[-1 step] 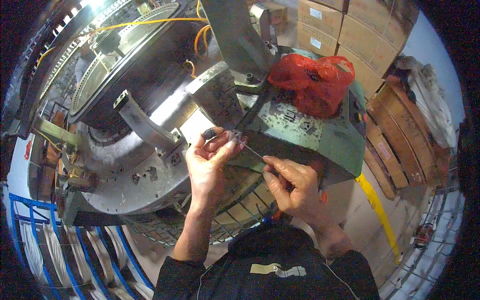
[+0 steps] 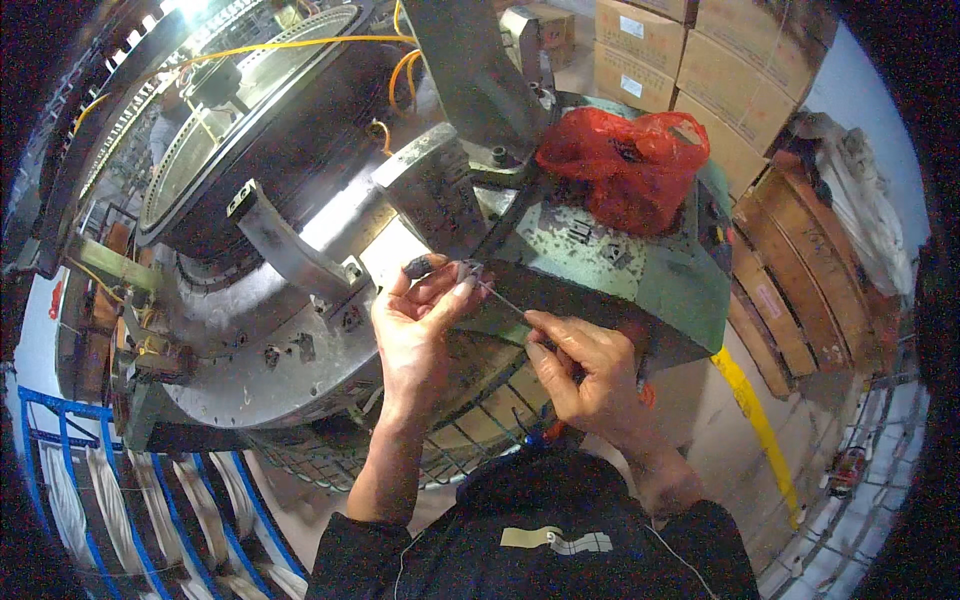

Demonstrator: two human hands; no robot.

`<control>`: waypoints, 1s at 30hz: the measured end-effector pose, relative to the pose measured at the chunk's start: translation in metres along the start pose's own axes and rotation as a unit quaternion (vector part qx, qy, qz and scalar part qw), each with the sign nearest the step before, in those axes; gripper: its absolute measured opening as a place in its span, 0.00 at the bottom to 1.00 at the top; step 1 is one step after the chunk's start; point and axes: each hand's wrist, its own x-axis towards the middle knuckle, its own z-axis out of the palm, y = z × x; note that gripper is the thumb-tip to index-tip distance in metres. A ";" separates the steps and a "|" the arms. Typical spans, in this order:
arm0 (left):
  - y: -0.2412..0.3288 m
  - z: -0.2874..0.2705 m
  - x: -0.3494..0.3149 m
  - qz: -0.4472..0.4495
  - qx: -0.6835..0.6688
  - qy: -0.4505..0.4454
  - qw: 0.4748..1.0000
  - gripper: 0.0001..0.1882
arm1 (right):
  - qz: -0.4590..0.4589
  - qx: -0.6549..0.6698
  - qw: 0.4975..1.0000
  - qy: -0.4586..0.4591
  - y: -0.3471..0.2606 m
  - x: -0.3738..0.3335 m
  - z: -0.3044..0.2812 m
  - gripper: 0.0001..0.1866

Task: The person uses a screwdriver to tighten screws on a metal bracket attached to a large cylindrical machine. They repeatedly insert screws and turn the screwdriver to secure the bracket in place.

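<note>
Right hand (image 2: 585, 368) grip clamped on thin rod (image 2: 506, 301), left hand (image 2: 420, 325) pinching small part (image 2: 475, 269) at its tip; looks mid-job, remainder unclear.

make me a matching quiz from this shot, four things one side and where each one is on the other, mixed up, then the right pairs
Things
1. red plastic bag
2. thin rod
3. yellow stripe
4. cardboard boxes

Places
A. on the floor
B. stacked at the upper right
C. on the green machine top
D. between the right hand and the left hand

Right pairs: 1-C, 2-D, 3-A, 4-B
</note>
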 end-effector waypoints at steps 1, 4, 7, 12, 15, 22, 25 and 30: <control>0.000 0.000 0.000 0.005 0.008 0.002 1.000 0.18 | -0.006 -0.010 1.000 0.008 0.000 0.001 0.001 0.18; 0.002 0.001 -0.002 0.027 0.032 0.003 0.999 0.17 | -0.009 -0.017 1.000 0.014 0.001 0.005 0.004 0.16; 0.004 0.002 -0.004 0.032 0.052 0.010 0.998 0.15 | -0.017 -0.028 0.999 0.014 -0.001 0.007 0.005 0.16; 0.003 0.004 -0.006 0.081 0.133 0.020 0.988 0.13 | -0.045 -0.099 0.994 -0.005 0.000 0.009 0.008 0.17; -0.001 0.005 -0.007 0.118 0.194 0.025 0.974 0.12 | -0.099 -0.175 0.980 0.010 -0.003 0.013 0.014 0.19; -0.009 0.008 -0.006 0.160 0.281 0.033 0.946 0.11 | -0.062 -0.287 0.955 -0.044 -0.037 0.013 0.013 0.29; -0.003 0.007 -0.003 0.155 0.280 0.045 0.946 0.10 | -0.115 -0.225 0.968 0.005 -0.038 0.018 0.012 0.35; 0.010 0.008 0.010 0.179 0.266 0.064 0.945 0.08 | -0.189 -0.073 0.979 0.009 -0.020 0.021 0.016 0.28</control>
